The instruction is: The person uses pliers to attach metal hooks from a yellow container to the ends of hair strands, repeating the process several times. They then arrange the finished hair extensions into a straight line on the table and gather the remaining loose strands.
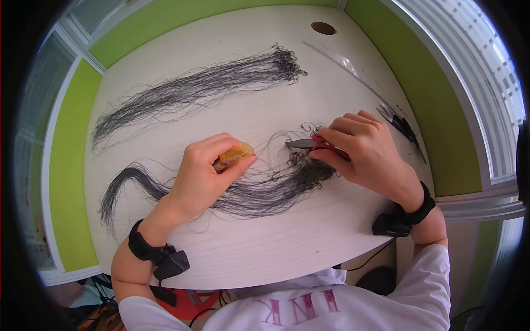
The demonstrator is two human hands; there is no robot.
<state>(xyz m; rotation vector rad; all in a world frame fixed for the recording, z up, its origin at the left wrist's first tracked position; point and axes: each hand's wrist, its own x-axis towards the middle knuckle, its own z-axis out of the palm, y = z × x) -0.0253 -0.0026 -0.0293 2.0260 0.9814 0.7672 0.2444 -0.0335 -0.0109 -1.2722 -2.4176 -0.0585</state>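
My left hand (201,171) is closed around a small yellow, partly see-through object (242,150); its kind is not clear. My right hand (367,149) grips red-handled scissors (301,144), their grey blades pointing left towards thin dark strands. Under both hands lies a bundle of dark fishing lines (248,199), bent at its left end, with a cluster of fish hooks (314,174) at its right. A few separate hooks (307,127) lie near the scissors. Farther back, a second bundle of lines (193,91) stretches across the table, its hooks (286,63) massed at the right end.
A clear ruler (345,66) lies along the right side of the white table (248,254). Beyond my right hand is a black tool with pointed tips (406,129). Green partitions (419,83) enclose the table, and a cable hole (323,27) is at the back.
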